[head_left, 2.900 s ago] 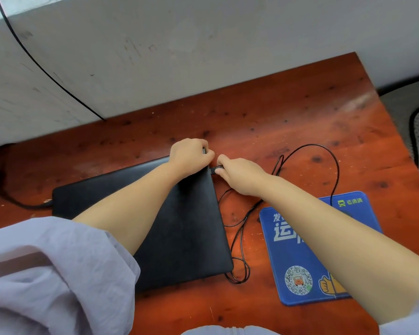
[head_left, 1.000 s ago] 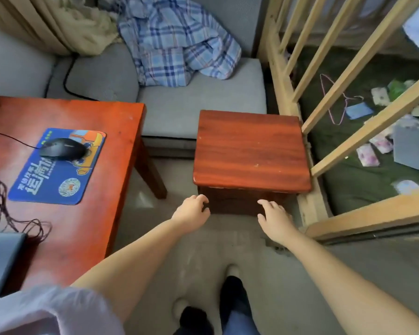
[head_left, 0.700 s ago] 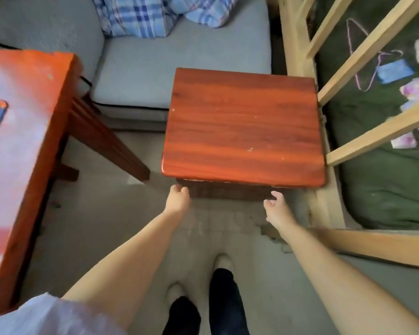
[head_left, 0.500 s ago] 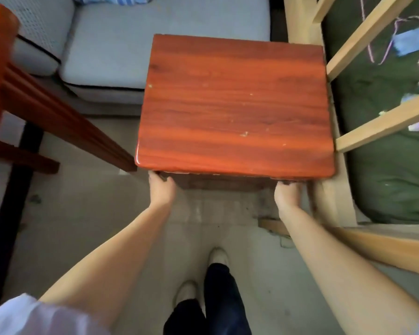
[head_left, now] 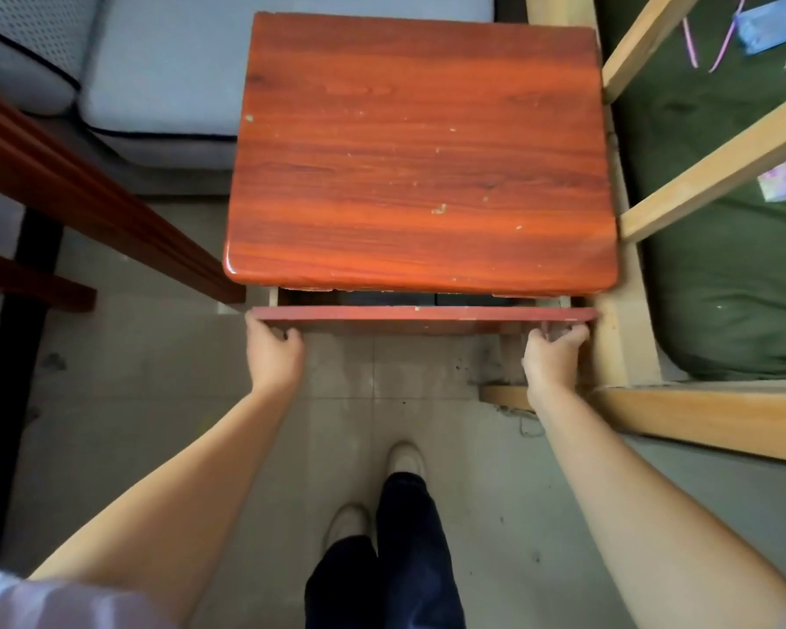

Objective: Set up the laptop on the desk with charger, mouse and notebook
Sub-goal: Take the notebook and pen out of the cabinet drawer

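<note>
A small red-brown wooden cabinet (head_left: 418,147) stands on the floor in front of me. Its drawer front (head_left: 423,314) sticks out a little from under the top, leaving a narrow dark gap where the contents cannot be made out. My left hand (head_left: 273,351) grips the drawer front's left end from below. My right hand (head_left: 552,356) grips its right end the same way. The laptop, charger, mouse and notebook are out of view.
The desk's leg and rails (head_left: 87,197) run along the left. A grey sofa cushion (head_left: 164,61) lies behind. A pale wooden bed frame (head_left: 631,311) with a green mattress (head_left: 722,247) closes the right side. My feet (head_left: 373,501) stand on tiled floor.
I have turned from the desk to the cabinet and come close. Both hands went under its front edge and took hold of the drawer, which has slid out slightly toward me.
</note>
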Action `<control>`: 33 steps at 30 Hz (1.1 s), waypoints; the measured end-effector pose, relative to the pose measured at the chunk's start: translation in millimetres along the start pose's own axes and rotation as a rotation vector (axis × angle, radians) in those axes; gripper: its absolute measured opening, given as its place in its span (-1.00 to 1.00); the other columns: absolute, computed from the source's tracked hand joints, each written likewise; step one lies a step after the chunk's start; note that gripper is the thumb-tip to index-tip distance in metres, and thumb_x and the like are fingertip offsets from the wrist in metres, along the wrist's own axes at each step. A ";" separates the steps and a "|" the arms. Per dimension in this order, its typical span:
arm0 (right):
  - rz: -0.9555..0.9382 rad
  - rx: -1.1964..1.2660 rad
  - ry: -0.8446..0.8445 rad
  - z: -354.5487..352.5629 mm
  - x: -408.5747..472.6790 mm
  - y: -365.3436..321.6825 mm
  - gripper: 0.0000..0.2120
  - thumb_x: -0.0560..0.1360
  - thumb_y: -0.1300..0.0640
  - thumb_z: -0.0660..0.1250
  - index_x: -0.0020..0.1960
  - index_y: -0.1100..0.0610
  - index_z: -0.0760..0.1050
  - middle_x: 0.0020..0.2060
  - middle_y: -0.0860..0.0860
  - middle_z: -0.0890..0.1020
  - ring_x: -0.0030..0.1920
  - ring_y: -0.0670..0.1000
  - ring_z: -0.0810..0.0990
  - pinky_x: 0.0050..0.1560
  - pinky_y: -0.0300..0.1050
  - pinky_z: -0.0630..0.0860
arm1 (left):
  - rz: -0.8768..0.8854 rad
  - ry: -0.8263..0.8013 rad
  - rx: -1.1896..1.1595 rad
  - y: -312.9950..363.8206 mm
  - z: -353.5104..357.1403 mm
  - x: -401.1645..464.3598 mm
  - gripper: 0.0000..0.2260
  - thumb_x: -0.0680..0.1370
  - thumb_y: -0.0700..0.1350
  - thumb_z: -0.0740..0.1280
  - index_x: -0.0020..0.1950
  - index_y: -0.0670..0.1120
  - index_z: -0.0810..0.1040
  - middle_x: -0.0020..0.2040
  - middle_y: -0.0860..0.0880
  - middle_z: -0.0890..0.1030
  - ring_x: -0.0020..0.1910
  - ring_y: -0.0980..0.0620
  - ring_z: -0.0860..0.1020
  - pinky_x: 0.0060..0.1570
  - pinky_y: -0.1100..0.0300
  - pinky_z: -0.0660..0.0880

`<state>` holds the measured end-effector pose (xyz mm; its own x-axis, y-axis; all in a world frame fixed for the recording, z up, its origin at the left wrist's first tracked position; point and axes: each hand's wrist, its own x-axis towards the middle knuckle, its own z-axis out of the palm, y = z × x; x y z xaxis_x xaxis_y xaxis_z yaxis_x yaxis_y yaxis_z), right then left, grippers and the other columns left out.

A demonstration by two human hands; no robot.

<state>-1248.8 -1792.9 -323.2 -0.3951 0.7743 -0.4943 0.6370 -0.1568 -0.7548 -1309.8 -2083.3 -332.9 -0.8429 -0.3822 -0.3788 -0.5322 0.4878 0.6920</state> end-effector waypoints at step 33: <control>0.688 0.716 -0.260 -4.8 -50.8 83.9 -0.67 0.53 0.34 0.12 0.29 0.21 0.32 0.17 0.20 0.45 0.28 0.26 0.42 0.27 0.34 0.34 | -1.063 -0.261 -1.110 -58.2 20.7 -58.2 -0.91 0.61 -0.20 0.17 -0.02 -0.21 0.42 0.35 -0.19 0.46 0.32 -0.17 0.45 0.15 -0.12 0.43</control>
<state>-1172.1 -1842.5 -359.4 -0.2791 0.2354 -0.9310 0.2692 -0.9114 -0.3111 -1231.5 -2073.2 -363.9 -0.1843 0.0371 -0.9822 -0.6472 -0.7566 0.0928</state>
